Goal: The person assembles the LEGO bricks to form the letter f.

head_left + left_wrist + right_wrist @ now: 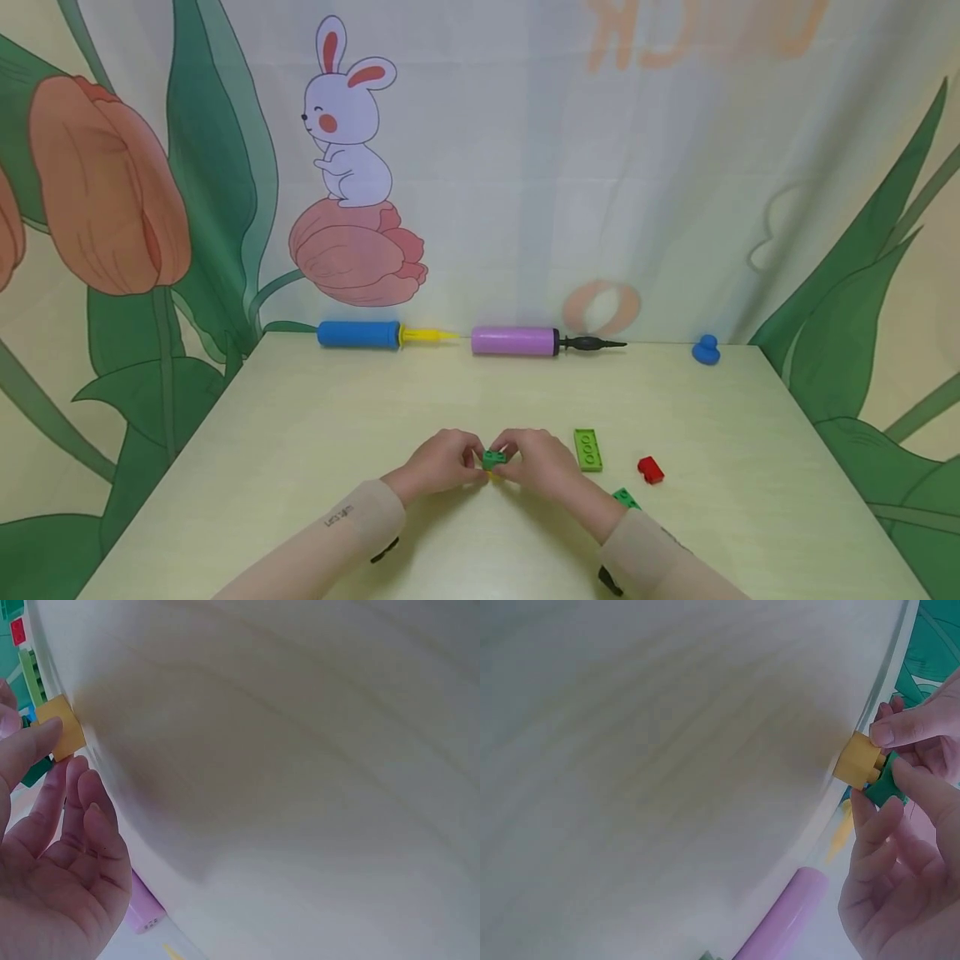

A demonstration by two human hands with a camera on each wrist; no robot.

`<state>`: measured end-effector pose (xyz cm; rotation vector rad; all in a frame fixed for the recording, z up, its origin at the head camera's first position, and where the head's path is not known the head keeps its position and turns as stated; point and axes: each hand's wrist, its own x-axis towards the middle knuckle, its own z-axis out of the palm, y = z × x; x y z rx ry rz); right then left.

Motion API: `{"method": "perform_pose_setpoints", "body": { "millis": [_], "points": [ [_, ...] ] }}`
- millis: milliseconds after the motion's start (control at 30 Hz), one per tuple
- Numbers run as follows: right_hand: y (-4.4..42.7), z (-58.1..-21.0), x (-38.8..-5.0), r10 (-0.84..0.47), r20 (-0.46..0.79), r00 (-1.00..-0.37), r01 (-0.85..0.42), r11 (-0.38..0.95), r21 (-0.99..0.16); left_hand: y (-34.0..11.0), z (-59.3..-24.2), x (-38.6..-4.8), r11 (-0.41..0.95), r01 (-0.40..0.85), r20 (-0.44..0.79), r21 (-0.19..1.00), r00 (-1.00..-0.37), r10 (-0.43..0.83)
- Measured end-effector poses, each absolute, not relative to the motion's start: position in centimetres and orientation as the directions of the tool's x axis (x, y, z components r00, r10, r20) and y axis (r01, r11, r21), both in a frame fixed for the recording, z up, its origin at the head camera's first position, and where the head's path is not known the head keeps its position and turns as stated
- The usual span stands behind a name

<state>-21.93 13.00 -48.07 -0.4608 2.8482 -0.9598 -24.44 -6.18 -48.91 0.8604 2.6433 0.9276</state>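
Note:
Over the middle of the table, my left hand [447, 461] pinches a yellow toy building block [61, 727] between thumb and fingers. Close beside it, my right hand [542, 463] grips a small green building block [493, 458] with its fingertips. In the right wrist view the yellow block's studs face the green block [886, 782], which sits tilted against them; studs still show between the two. Whether they are joined I cannot tell. Fingers cover part of both blocks. The yellow block is near the tabletop.
Right of my hands lie a light green plate brick [588, 450], a red brick [651, 470] and another green brick [626, 498], partly behind my right forearm. Along the back edge are a blue pump [360, 334], a purple pump [515, 341] and a blue duck-like toy [706, 350].

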Motion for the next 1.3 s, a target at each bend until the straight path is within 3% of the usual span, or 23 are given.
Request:
{"method": "perform_pose_setpoints", "body": {
  "millis": [800, 1300],
  "points": [
    [12.63, -47.93, -21.79, -0.3, 0.021, -0.954, -0.25, 0.754, -0.608, -6.17, -49.21, -24.81, 0.641, 0.463, -0.01, 0.612, -0.806, 0.592],
    [12.36, -47.73, -21.64, -0.292, 0.051, -0.955, -0.271, 0.791, -0.548, -6.13, -48.95, -24.71, 0.642, 0.467, -0.014, 0.608, -0.802, 0.597]
  ]
}}
